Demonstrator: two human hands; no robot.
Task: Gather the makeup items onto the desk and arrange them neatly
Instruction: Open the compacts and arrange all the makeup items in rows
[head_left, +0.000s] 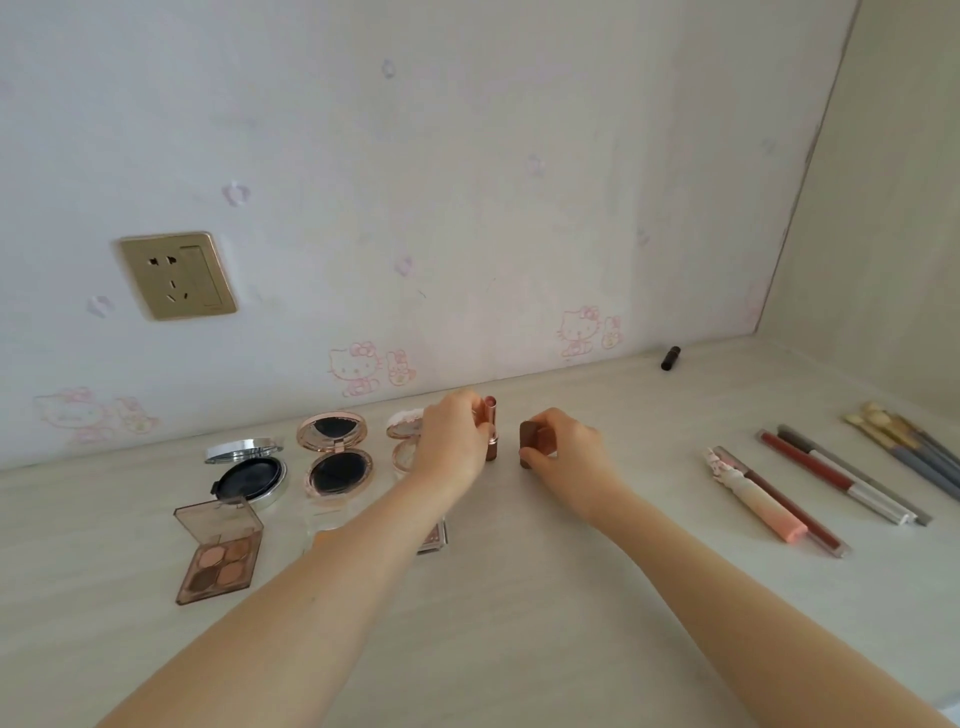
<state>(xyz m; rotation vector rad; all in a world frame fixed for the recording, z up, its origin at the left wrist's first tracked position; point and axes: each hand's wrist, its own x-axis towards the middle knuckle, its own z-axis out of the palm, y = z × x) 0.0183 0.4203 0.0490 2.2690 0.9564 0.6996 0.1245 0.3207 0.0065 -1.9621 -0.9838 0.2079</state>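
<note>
Left hand (449, 441) pinches the pink lipstick (491, 434) at its barrel, thumb and fingers curled round it; right hand (563, 452) grasps the brown tube (530, 444) the same way. Both tubes stand on the desk (519, 623), long axes vertical, near each other but apart, with the pink one on the left. Open compacts (337, 457) form a row to the left, parallel to the wall; the nearest is partly hidden behind the left hand. The probable next step is to release both tubes in line with that row, which calls for a straight lift of the fingers to avoid tipping them. One black tube (670, 358) lies well apart at the back right, nearer the right hand.
</note>
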